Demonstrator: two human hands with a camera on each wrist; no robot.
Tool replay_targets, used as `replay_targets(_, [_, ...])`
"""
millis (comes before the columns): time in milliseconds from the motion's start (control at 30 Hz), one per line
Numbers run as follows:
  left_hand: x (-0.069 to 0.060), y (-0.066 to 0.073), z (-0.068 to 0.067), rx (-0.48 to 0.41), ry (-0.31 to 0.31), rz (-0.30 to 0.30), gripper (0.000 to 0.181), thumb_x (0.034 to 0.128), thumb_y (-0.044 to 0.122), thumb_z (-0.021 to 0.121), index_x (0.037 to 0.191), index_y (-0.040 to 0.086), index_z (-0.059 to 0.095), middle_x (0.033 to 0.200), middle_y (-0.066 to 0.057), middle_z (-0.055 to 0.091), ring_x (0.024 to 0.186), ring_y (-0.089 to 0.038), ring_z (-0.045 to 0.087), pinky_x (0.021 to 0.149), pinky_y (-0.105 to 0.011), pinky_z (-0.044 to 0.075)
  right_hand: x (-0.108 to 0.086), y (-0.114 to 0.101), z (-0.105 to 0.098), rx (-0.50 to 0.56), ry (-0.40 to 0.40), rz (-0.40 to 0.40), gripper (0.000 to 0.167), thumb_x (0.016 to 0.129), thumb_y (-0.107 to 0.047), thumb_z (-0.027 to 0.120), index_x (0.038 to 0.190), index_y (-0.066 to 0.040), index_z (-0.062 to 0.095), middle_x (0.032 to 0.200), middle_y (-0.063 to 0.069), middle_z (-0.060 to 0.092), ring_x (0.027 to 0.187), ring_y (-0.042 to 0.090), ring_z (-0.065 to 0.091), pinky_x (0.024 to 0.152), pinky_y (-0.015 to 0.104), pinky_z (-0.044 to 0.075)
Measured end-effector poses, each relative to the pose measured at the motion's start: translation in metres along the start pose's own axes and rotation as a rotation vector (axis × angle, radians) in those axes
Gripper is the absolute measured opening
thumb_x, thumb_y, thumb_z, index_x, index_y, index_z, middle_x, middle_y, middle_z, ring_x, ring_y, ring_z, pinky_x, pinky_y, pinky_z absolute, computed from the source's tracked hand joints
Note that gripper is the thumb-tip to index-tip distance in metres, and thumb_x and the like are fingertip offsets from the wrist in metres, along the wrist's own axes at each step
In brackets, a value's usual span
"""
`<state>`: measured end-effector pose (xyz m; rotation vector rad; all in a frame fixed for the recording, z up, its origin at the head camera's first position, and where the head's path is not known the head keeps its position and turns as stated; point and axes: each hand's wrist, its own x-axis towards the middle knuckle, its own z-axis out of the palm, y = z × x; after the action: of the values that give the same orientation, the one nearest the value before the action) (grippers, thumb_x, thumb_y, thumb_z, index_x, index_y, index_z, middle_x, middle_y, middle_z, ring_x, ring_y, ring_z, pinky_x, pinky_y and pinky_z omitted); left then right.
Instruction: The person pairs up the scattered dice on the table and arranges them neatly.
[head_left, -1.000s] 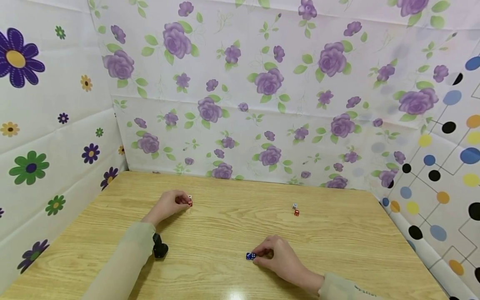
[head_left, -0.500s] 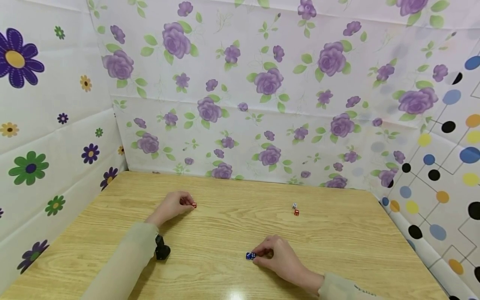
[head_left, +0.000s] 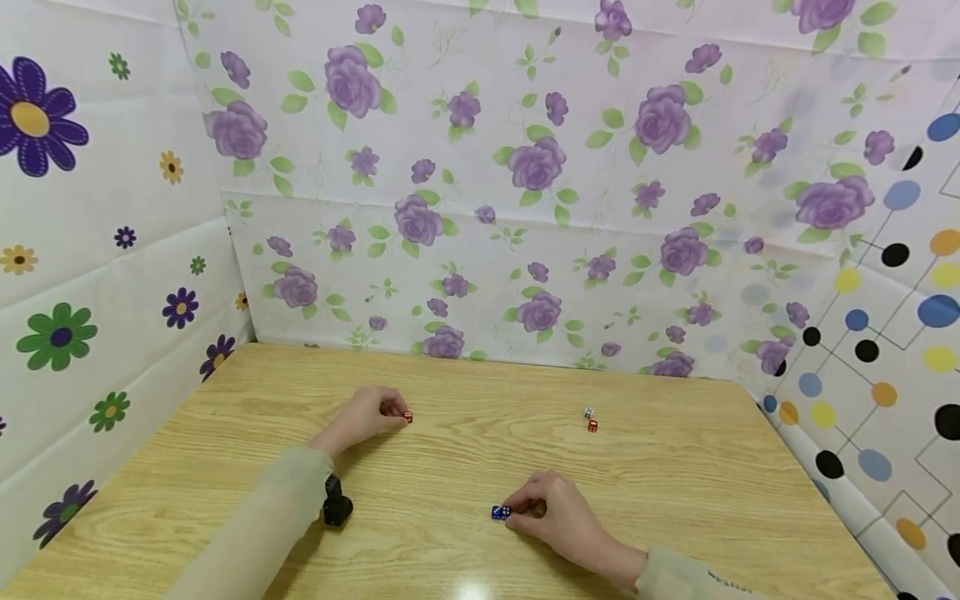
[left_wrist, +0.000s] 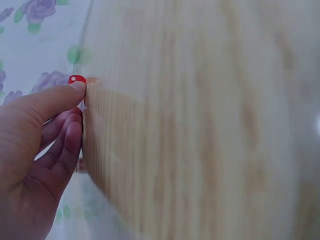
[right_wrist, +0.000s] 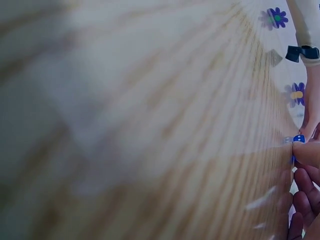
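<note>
My left hand pinches a red die at the left-middle of the table. In the left wrist view the thumb covers most of that red die. Two blue dice sit side by side near the front middle. The right one is pinched between thumb and fingers of my right hand. The right wrist view shows one blue die at the fingertips. Farther back, to the right, a white die lies just behind another red die.
The wooden table meets a purple-flowered cloth at its back edge. Patterned cloths also stand at the left and right sides. A black wrist camera is worn on the left forearm.
My left hand has slid to the right and slightly nearer with the red die. A white die seen beside it earlier is no longer visible. My right hand has stayed in place.
</note>
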<state>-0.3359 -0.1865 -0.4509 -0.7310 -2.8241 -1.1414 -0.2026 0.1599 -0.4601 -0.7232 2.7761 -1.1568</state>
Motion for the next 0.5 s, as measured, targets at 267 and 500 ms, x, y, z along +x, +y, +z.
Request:
replay_targets(267, [0.003, 0.014, 0.013, 0.008, -0.036, 0.006, 0.004, 0.0878, 0.010, 0.073, 0.090, 0.009, 0.070, 0.081, -0.002, 0.067, 0.071, -0.010, 0.056, 0.065, -0.022, 0.047, 0.000, 0.000, 0.001, -0.002, 0.006, 0.000, 0.012, 0.083, -0.027, 0.079, 0.095, -0.026, 0.078, 0.088, -0.012, 0.066, 0.083, 0.003, 0.054, 0.070, 0.019, 0.046])
replay_targets(500, [0.006, 0.027, 0.027, 0.018, -0.054, 0.008, 0.005, 0.0868, 0.013, 0.075, 0.089, 0.013, 0.070, 0.080, 0.000, 0.065, 0.070, -0.009, 0.055, 0.064, -0.022, 0.046, 0.000, 0.001, 0.001, -0.010, 0.008, 0.003, 0.012, 0.083, -0.027, 0.079, 0.095, -0.026, 0.078, 0.088, -0.013, 0.066, 0.082, 0.003, 0.053, 0.070, 0.019, 0.045])
